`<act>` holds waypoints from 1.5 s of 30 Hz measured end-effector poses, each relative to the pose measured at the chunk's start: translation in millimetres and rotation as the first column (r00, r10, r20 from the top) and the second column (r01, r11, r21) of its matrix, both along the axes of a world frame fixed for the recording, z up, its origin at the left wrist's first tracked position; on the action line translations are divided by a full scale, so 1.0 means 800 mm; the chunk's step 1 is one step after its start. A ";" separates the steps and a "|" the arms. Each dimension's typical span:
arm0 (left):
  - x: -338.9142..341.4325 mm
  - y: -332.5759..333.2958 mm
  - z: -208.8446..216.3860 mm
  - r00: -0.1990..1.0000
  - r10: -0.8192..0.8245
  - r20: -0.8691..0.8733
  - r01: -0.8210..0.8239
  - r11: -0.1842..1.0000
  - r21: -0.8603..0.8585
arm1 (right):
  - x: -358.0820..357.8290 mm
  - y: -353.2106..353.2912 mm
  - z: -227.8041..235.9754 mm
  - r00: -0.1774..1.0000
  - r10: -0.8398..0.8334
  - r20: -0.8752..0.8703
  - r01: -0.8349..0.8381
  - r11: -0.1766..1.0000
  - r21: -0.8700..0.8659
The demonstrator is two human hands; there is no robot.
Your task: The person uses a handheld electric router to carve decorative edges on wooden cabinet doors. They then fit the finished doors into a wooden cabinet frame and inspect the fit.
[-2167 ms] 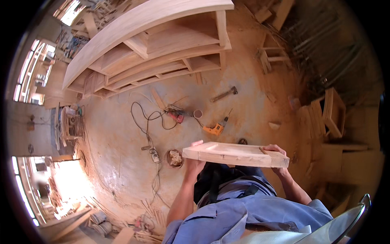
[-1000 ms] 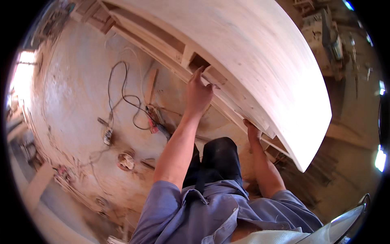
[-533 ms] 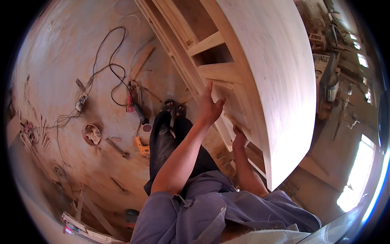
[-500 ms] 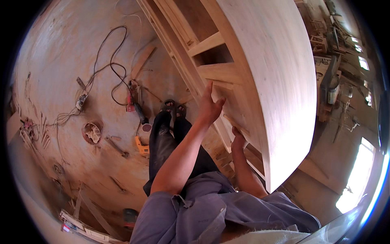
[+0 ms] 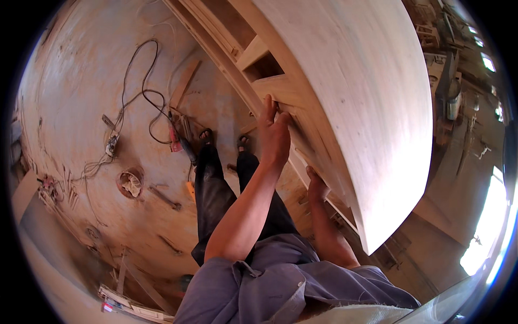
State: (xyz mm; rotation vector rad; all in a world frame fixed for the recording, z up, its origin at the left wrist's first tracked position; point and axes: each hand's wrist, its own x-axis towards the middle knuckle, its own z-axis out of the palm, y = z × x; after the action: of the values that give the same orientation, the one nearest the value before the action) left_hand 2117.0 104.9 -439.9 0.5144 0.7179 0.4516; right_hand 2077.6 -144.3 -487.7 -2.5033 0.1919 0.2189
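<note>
A big curved wooden frame with a pale bent panel (image 5: 356, 108) leans over me, its ribs and rails open toward me. My left hand (image 5: 274, 135) reaches up, fingers closed on the upper end of a wooden board (image 5: 300, 144) set against the frame's inner rails, just below a pale rib (image 5: 280, 89). My right hand (image 5: 316, 184) grips the board's lower end under the panel's edge, and its fingers are partly hidden behind the wood.
My feet (image 5: 224, 141) stand on a dusty plywood floor. A black cable (image 5: 143, 97), a red power tool (image 5: 175, 141), a loose plank (image 5: 183, 83), a round tin with a rag (image 5: 130, 183) and wood scraps (image 5: 135, 299) lie to my left.
The board I carried flat in both hands over the floor is now up against the curved frame. My view has swung toward the frame, and both hands have stayed on the wood.
</note>
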 end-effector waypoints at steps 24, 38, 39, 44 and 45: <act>-0.653 -0.148 -0.178 0.174 -0.109 -0.979 0.506 0.862 -0.006 | 0.080 -0.055 -0.011 0.953 -0.012 -0.303 0.030 0.998 0.052; -0.723 -0.572 -0.087 0.649 -0.003 -0.761 -0.402 0.847 -0.347 | 0.089 -0.047 -0.001 0.940 0.037 -0.340 -0.002 0.995 0.102; -0.740 -0.571 -0.084 0.664 0.066 -0.745 -0.479 0.803 -0.355 | 0.080 -0.035 0.012 0.931 0.024 -0.365 0.008 0.996 0.086; -0.752 -0.453 -0.049 0.420 -0.163 -0.893 -0.193 0.945 -0.263 | 0.077 -0.047 -0.021 0.984 0.172 -0.053 -0.164 0.977 0.136; -0.760 -0.432 -0.047 0.345 -0.174 -0.922 -0.143 0.962 -0.235 | 0.075 -0.050 -0.027 0.982 0.178 -0.057 -0.170 0.978 0.124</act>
State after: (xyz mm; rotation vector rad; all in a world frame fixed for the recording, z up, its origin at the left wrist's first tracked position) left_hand 1509.1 -240.7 -477.5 0.4856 1.9157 -0.0530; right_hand 2137.5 -183.9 -508.9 -2.3967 -0.0136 0.3768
